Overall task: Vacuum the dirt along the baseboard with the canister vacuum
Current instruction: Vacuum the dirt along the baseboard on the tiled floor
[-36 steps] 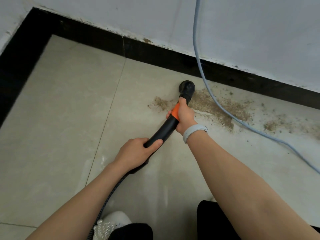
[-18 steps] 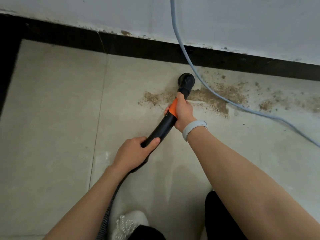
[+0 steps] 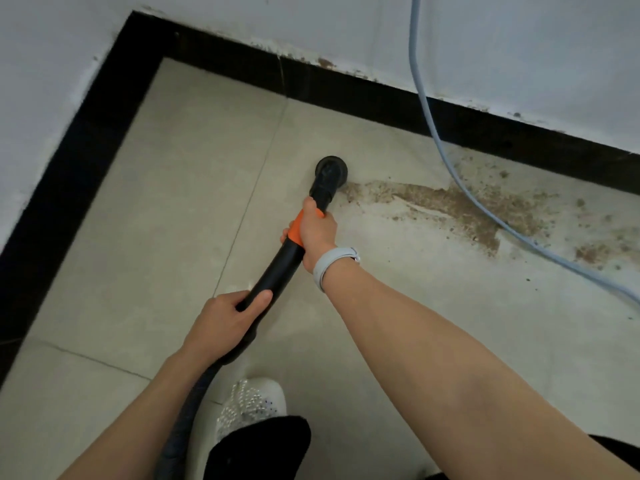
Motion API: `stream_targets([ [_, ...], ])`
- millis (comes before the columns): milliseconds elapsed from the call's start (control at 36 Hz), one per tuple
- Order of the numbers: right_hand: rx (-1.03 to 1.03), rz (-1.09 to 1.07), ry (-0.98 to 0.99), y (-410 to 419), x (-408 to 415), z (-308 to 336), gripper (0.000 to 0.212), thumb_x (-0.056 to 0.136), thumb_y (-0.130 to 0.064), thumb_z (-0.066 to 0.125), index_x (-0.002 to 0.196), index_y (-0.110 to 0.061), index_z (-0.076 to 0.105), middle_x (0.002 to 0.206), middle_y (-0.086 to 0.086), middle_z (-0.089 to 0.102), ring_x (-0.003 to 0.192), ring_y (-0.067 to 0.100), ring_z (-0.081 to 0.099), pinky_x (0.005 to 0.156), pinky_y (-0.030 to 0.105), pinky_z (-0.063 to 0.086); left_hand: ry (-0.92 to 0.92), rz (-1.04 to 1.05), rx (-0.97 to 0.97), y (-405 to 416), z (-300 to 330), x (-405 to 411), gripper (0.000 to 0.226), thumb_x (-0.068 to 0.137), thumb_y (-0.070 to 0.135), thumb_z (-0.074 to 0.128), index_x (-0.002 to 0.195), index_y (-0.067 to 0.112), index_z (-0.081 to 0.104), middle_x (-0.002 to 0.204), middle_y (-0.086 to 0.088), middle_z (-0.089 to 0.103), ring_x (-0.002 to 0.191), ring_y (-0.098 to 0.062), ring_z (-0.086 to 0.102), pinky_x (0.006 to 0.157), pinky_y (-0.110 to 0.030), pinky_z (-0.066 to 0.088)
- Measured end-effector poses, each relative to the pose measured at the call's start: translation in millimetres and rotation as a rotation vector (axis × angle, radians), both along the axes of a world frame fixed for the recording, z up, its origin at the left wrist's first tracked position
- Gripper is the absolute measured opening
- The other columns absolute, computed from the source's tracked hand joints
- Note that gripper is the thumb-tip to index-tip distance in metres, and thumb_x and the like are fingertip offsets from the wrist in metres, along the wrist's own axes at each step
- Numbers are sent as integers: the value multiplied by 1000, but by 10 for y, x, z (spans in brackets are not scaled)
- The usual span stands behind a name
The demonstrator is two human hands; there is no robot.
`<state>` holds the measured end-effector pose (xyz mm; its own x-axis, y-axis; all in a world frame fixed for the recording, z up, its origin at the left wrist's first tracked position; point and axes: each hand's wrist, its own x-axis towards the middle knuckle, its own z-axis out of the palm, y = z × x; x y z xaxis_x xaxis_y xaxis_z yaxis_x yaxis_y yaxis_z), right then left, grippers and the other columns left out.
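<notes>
while the round black nozzle (image 3: 331, 170) sits flat on the floor tile (image 3: 180, 188), just left of the brown dirt (image 3: 446, 206) strewn beside the black baseboard (image 3: 388, 102), i see both hands clamped on the vacuum wand (image 3: 277, 268). my right hand (image 3: 317, 232) wraps the orange collar near the nozzle, arm stretched forward, a grey wristband (image 3: 330, 266) on the wrist. my left hand (image 3: 225, 323) grips the wand's lower end, thumb laid along the top, where the ribbed hose (image 3: 183, 420) drops past a white shoe (image 3: 249, 405). a pale blue cable (image 3: 460, 181) hangs down the wall (image 3: 519, 46) and trails across the dirt.
</notes>
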<state>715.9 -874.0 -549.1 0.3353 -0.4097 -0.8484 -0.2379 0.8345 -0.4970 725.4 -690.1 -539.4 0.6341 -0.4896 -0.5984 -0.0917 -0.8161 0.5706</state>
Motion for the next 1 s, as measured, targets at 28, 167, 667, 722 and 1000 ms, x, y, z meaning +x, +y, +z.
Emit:
stream_targets([
  [28, 9, 17, -2, 11, -34, 15, 19, 96, -27, 50, 86, -13, 45, 59, 7, 46, 44, 20, 48, 48, 28, 48, -1, 5, 7, 17, 27, -45, 49, 89, 54, 54, 60, 14, 59, 53, -5, 63, 46, -11, 56, 55, -28, 44],
  [167, 75, 59, -1, 73, -236, 154, 19, 96, -27, 49, 90, -10, 43, 61, 8, 45, 42, 20, 47, 44, 25, 47, -24, -1, 77, 104, 251, -251, 60, 79, 69, 46, 59, 13, 56, 50, -2, 61, 46, -11, 55, 58, -31, 46],
  [667, 8, 57, -13, -133, -319, 63, 20, 96, -27, 48, 102, -9, 44, 63, 9, 46, 46, 20, 49, 43, 25, 47, -86, -26, 40, -125, 78, -376, 59, 89, 61, 47, 61, 9, 53, 49, -1, 61, 47, -11, 53, 61, -31, 47],
  [722, -1, 50, -11, -138, -324, 51, 20, 96, -27, 49, 101, -9, 44, 64, 9, 46, 46, 20, 49, 41, 23, 46, -96, -31, 30, -141, 68, -381, 58, 89, 61, 47, 60, 11, 52, 47, 1, 60, 47, -10, 54, 59, -29, 45],
  [1000, 31, 58, -3, 273, -594, -36, 20, 95, -29, 50, 98, -10, 45, 63, 7, 46, 45, 19, 49, 46, 26, 48, -46, -9, 15, 298, 63, -678, 62, 85, 61, 48, 68, 2, 59, 55, -6, 65, 46, -11, 56, 58, -30, 47],
])
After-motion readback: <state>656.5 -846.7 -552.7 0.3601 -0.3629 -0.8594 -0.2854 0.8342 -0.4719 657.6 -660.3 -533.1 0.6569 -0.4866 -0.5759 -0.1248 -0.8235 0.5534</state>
